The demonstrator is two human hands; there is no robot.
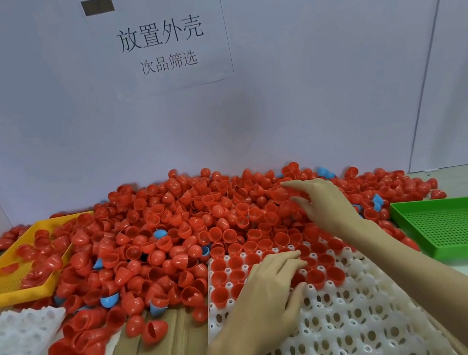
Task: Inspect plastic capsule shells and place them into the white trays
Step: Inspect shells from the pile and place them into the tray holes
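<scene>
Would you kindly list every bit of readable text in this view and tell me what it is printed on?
"放置外壳": large line on the paper sign on the white backboard.
"次品筛选": smaller line beneath it on the same sign.
The dark patch at the sign's top left corner shows no readable text.
No writing shows on the trays or shells.

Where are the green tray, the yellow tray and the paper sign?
green tray (464, 227): head view, perforated floor.
yellow tray (2, 279): head view, bare floor.
paper sign (161, 39): head view, large printed characters.
</scene>
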